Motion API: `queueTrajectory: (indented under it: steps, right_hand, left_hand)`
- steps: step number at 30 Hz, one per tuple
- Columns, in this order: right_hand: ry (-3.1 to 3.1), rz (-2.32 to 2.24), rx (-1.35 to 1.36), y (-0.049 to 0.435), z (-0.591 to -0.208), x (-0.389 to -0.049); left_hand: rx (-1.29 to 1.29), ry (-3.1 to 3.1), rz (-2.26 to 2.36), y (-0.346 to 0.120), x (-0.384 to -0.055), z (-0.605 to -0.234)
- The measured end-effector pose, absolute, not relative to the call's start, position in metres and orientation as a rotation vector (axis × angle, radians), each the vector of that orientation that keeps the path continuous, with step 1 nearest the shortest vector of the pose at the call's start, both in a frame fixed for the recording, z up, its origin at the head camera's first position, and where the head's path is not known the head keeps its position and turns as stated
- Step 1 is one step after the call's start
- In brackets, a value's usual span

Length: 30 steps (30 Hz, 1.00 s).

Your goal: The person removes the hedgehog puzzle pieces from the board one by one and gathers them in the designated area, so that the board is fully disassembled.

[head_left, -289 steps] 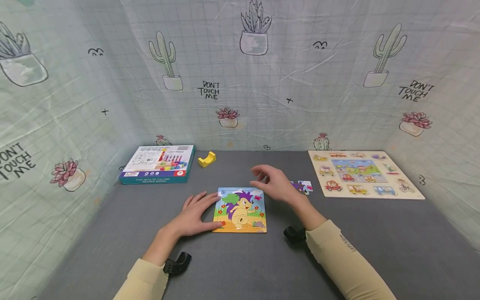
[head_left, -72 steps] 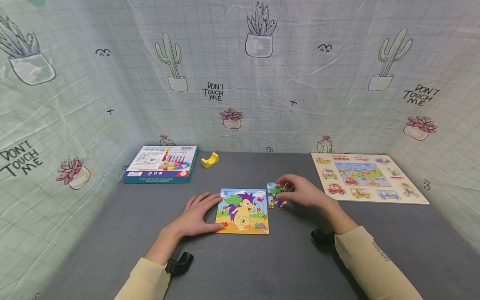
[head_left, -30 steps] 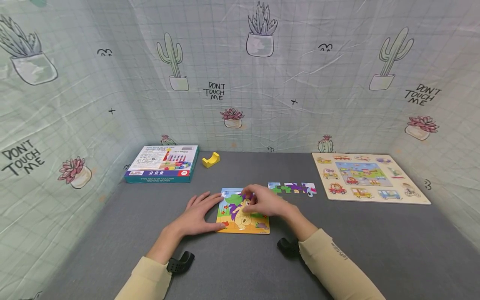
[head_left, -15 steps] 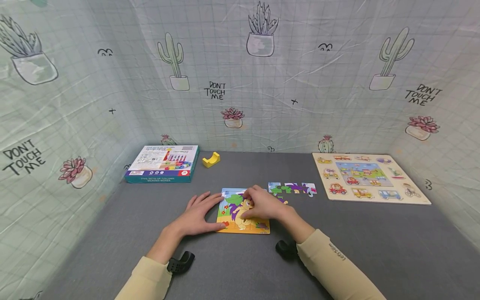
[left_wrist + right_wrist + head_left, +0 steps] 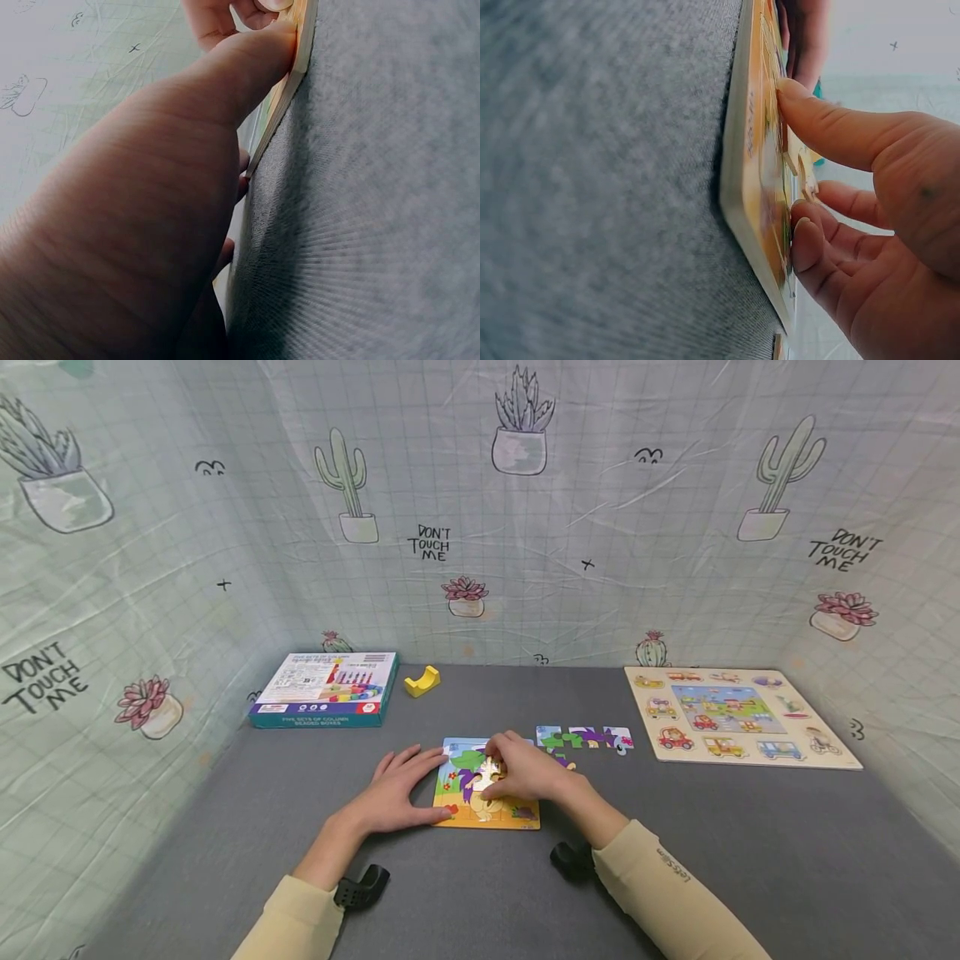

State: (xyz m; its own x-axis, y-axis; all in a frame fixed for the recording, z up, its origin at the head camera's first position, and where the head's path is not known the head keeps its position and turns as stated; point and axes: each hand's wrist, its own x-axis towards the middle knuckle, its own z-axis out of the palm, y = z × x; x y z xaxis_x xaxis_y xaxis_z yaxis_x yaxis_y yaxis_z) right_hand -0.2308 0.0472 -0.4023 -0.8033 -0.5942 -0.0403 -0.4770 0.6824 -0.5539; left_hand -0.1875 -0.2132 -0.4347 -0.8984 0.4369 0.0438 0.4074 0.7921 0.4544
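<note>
A square hedgehog jigsaw puzzle [image 5: 498,821] lies on the grey table, with a white gap showing near its middle. My left hand [image 5: 397,791] holds the board steady with straight fingers along its left side, thumb [image 5: 259,56] pressed on the near-left corner. Over the middle of the board, my right hand [image 5: 528,768] pinches a puzzle piece [image 5: 807,177], which stands tilted up from the board in the right wrist view. My right palm covers the puzzle's right side in the head view. Several loose puzzle pieces [image 5: 583,737] lie just beyond, to the upper right.
At the back left sits a teal-edged box [image 5: 322,689], with a yellow curved block [image 5: 422,681] beside it. A wooden vehicle board [image 5: 738,750] lies at the back right. Patterned cloth walls enclose the table.
My right hand has gone from the loose pieces, now more of them than before, back to the board. A piece there has come up, baring white. My left hand has stayed put.
</note>
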Motion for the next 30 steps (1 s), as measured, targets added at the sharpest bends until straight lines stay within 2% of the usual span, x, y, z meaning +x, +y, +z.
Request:
queueTrajectory:
  steps: [30]
  right_hand:
    - [2.552,-1.210,-1.081,0.0565,-0.4007,-0.2280]
  left_hand:
    - [0.676,2.910,0.729,-0.2130,-0.1864,-0.4335]
